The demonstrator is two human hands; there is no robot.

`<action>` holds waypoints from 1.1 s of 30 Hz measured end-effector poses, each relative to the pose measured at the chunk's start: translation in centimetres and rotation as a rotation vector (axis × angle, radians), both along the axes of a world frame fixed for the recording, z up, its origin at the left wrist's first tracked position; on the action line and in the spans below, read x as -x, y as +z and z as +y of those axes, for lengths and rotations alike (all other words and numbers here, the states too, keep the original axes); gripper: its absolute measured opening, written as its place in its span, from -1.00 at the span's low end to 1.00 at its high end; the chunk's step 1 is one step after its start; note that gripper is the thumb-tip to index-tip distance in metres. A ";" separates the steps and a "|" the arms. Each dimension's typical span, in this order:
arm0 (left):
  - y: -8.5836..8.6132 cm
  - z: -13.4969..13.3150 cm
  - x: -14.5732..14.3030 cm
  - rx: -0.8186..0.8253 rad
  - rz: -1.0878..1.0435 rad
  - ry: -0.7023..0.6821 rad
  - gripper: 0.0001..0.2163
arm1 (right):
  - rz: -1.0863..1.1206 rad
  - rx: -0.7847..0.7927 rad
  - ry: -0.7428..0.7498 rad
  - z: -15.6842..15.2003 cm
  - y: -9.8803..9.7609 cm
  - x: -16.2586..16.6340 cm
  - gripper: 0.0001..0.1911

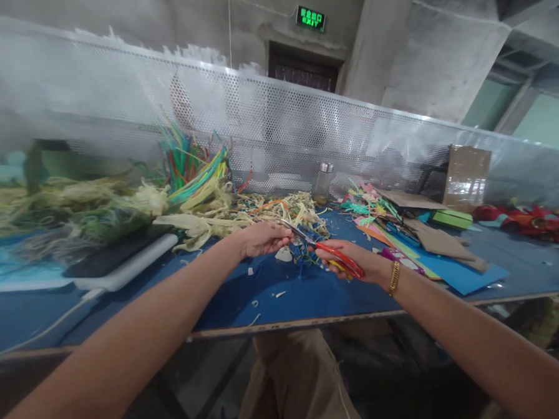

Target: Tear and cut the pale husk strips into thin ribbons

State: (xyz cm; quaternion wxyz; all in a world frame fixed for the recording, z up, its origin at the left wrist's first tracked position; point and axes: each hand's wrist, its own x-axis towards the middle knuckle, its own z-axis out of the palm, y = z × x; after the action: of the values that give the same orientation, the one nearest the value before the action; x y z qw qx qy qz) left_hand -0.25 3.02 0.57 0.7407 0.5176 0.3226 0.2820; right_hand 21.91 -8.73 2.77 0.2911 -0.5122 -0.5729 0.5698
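Observation:
My right hand [352, 256] is wrapped round the red handles of a pair of scissors [341, 256]. The metal blades point up and left, and their tip reaches my left hand [268, 237]. The fingers of that hand are pinched together by the blades; what lies between them is too small to make out. Just beyond both hands is a tangled heap of pale, dried-looking strips [302, 207] with an orange strand across it. Blue and green strands [305, 253] lie under the scissors, and a small whitish scrap [284, 254] is close below my left fingers.
A white power bank [127, 267] with a cable lies left, beside more fibrous strips [87, 207]. Coloured pipe cleaners [188, 164] stand behind. A glass bottle [324, 183] is near the perforated metal screen [275, 122]. Coloured paper [475, 277] and cardboard [467, 174] are right.

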 end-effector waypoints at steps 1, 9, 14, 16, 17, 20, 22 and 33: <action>0.1 -0.1 0.0 0.011 0.008 -0.002 -0.97 | -0.005 -0.013 0.001 0.0 0.0 0.1 -0.64; 0.3 -0.2 0.1 0.003 0.049 -0.019 -0.97 | 0.109 0.076 0.035 -0.2 0.3 0.2 -0.72; 0.2 -0.1 0.2 -0.008 0.052 -0.034 -0.96 | 0.208 0.136 0.057 0.0 -0.3 0.1 -0.72; 0.2 -0.2 0.2 -0.014 0.051 -0.031 -0.94 | 0.217 0.146 0.060 0.0 -0.4 0.2 -0.71; 0.3 -0.2 0.2 -0.018 0.051 -0.030 -0.94 | 0.217 0.148 0.061 0.0 -0.4 0.2 -0.70; 0.4 -0.4 0.2 -0.023 0.057 -0.027 -0.95 | 0.215 0.158 0.064 -0.1 -0.4 0.4 -0.68; 0.5 -0.5 0.2 -0.023 0.066 -0.017 -0.96 | 0.218 0.168 0.061 -0.1 -0.3 0.5 -0.67; 0.1 -0.7 -0.2 -0.051 0.057 0.070 -0.90 | 0.311 0.186 0.092 0.1 -1.1 0.8 -0.62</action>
State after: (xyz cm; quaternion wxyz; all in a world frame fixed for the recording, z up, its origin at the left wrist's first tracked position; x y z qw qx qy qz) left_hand -0.05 2.33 0.72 0.7075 0.5322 0.3542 0.3012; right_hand 21.08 -8.62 1.65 0.3013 -0.4159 -0.4885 0.7054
